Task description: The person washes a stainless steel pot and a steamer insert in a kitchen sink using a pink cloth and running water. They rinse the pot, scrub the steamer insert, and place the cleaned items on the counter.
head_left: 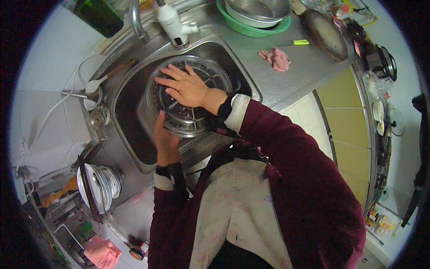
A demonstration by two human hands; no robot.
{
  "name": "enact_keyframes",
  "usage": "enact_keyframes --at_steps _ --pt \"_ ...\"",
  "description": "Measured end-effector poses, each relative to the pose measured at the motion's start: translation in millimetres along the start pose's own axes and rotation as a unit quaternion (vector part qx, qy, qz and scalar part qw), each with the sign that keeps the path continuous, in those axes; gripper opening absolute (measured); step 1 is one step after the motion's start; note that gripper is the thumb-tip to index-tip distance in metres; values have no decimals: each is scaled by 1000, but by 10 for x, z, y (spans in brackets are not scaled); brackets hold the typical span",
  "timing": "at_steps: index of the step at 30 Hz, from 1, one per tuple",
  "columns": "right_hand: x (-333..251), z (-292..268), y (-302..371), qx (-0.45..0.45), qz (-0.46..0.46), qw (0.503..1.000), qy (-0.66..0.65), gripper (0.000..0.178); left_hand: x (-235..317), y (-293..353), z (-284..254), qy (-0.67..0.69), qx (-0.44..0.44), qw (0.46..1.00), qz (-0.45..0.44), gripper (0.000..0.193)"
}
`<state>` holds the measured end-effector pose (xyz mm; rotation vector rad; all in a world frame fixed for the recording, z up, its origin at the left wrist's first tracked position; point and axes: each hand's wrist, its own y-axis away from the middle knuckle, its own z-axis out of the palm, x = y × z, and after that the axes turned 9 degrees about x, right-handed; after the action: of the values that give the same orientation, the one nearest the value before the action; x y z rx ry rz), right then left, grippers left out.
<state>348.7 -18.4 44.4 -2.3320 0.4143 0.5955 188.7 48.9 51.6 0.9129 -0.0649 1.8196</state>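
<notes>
A round steel steamer tray with rings of holes is over the sink. My right hand lies flat on its upper face, fingers spread, with nothing in the grasp. At the tray's near left edge, my left hand holds the rim, one digit pointing up along its outer side. The other fingers of that hand are partly hidden and slightly blurred. Small dark and reddish specks show among the holes. Behind the tray stands a white tap.
Beyond the sink are a green basin with metal bowls, a pink cloth, a peeler-like yellow-handled tool and a round brown board. Stacked plates stand at the left. A white ladle rests by the wall.
</notes>
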Motion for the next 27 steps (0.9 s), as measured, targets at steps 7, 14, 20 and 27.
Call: enact_keyframes --at_steps 7,14,20,27 --pt "928 -892 359 184 84 968 149 36 21 -83 -146 33 107 993 34 38" --pt "2113 -1649 1194 89 448 854 249 43 49 -115 -196 84 68 994 28 37" --pt "1446 -1264 614 176 446 847 -227 32 -65 -226 -216 33 36 999 17 34" --pt "293 -494 -157 86 89 975 -184 61 -102 -114 -20 53 -35 998 6 44"
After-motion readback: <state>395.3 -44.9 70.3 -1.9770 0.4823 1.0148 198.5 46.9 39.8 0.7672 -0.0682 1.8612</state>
